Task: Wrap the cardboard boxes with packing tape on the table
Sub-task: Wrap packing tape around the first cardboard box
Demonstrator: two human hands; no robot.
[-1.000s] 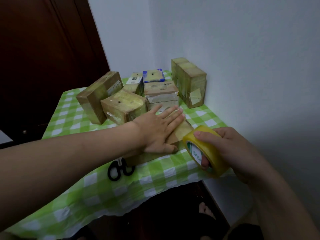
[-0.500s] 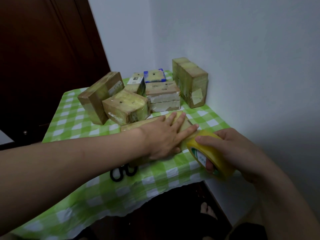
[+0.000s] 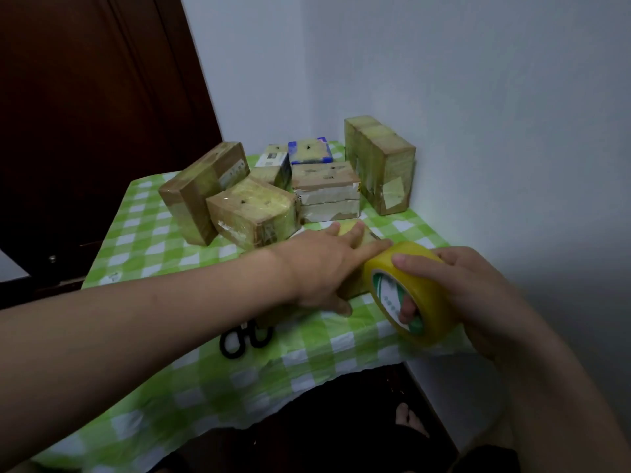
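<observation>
A flat cardboard box [image 3: 366,237] lies near the front right of the table, mostly hidden under my left hand [image 3: 324,268], which presses on its top with straight fingers. My right hand [image 3: 457,288] grips a yellow roll of packing tape [image 3: 409,291] just right of the box, with fingers through the core and over the outer rim. The roll touches the box's right end, close to my left fingertips.
Several taped cardboard boxes [image 3: 254,213] stand in a cluster at the back, the tallest [image 3: 382,162] against the right wall. Black scissors [image 3: 246,337] lie by the front edge of the green checked tablecloth [image 3: 143,233]. A dark door stands left; a foot [image 3: 408,419] shows below.
My left hand has slid right along the box top toward the roll. My right hand has brought the tape roll closer against the box's right end.
</observation>
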